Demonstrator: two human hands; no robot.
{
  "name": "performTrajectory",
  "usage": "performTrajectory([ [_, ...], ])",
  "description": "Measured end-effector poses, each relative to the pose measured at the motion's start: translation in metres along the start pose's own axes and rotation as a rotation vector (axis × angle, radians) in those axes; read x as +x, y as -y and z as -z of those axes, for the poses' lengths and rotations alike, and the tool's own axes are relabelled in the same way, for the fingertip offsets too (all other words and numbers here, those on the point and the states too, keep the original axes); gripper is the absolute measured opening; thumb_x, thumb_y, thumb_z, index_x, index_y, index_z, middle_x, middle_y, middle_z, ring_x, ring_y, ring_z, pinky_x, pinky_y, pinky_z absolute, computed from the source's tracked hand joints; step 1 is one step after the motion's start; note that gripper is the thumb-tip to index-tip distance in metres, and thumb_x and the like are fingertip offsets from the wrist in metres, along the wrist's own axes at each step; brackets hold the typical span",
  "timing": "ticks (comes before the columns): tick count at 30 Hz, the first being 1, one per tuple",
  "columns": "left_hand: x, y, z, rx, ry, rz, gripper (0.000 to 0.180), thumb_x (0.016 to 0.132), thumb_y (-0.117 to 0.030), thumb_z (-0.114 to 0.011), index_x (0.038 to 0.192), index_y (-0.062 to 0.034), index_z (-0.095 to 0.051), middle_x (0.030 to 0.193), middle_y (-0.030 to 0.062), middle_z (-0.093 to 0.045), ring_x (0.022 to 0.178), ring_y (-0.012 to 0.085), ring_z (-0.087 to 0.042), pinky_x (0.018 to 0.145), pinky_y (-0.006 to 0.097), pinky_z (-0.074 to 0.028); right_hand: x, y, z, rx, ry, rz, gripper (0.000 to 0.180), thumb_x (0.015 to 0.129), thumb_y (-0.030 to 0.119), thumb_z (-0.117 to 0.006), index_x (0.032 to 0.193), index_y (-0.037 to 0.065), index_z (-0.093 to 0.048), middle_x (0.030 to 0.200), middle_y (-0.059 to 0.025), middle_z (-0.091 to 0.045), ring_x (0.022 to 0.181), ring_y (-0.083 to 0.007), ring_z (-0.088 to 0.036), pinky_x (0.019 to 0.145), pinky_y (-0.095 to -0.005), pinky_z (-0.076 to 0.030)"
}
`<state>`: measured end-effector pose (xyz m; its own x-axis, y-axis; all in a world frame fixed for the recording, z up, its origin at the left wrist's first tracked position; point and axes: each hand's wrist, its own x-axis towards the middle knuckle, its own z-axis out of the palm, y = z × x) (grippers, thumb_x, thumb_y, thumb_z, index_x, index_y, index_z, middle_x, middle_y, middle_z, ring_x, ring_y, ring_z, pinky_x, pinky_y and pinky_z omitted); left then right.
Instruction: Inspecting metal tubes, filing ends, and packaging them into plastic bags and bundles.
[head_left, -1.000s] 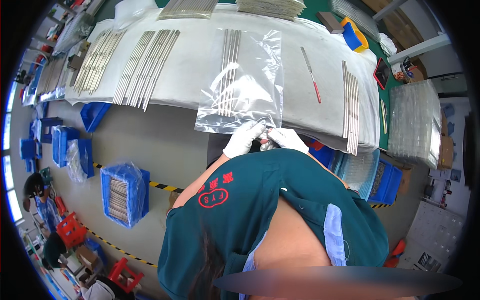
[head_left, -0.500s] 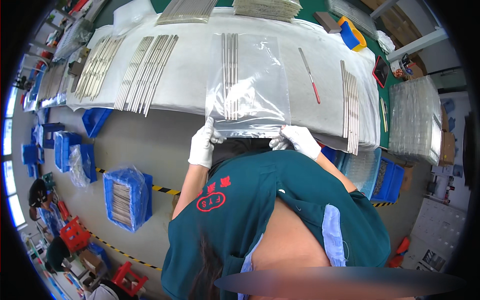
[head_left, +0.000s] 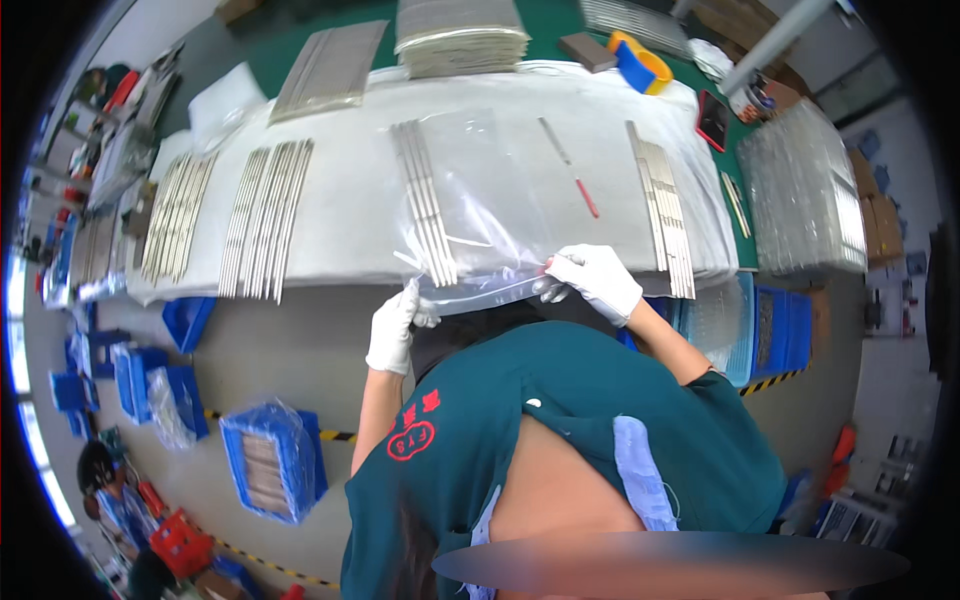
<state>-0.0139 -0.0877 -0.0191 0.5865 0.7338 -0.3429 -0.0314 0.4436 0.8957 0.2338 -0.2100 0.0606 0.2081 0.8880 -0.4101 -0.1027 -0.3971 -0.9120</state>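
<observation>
A clear zip bag (head_left: 485,195) lies on the white cloth in front of me, with several slim metal rods (head_left: 428,215) inside along its left part. My left hand (head_left: 393,328), in a white glove, is closed on the bag's near left corner at the table edge. On the near right corner, the gloved fingers of my right hand (head_left: 597,283) pinch the plastic. Between both hands the bag's near edge slopes up to the right. A thin tool with a red handle (head_left: 585,198) rests on the cloth beyond my right hand.
Metal rods lie in groups at left (head_left: 265,220) and right (head_left: 665,215). Along the back stand stacked bagged sheets (head_left: 460,40), a dark block (head_left: 588,52) and a blue-yellow tape roll (head_left: 642,65). Blue crates (head_left: 272,460) stand on the floor at left.
The bag's near edge, level before, now slants, with its right corner higher. My right hand has lifted a little against the left. The whole view has shifted.
</observation>
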Motion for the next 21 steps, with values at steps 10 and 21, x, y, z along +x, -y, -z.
performTrajectory([
  [10,0.001,-0.001,-0.011,0.228,0.028,0.22,0.037,0.09,-0.032,-0.052,0.087,0.0035,-0.062,0.073,0.0102,-0.063,0.063,0.0133,-0.058,0.06,0.024,-0.046,-0.005,0.039,0.041,-0.794,0.025,-0.078,0.035,0.079,0.039,-0.049,0.083,0.008,-0.066,0.072,-0.0069,-0.065,0.067,-0.0197,-0.062,0.066,-0.0308,-0.047],
  [21,0.011,-0.004,-0.028,0.068,0.043,0.216,0.041,0.092,-0.035,-0.045,0.097,0.0041,-0.057,0.07,0.0127,-0.062,0.061,0.0196,-0.061,0.058,0.029,-0.05,0.029,0.069,0.131,-0.614,-0.248,0.13,0.038,0.084,0.037,-0.05,0.09,0.002,-0.064,0.082,-0.0085,-0.065,0.069,-0.0146,-0.062,0.068,-0.0265,-0.047],
])
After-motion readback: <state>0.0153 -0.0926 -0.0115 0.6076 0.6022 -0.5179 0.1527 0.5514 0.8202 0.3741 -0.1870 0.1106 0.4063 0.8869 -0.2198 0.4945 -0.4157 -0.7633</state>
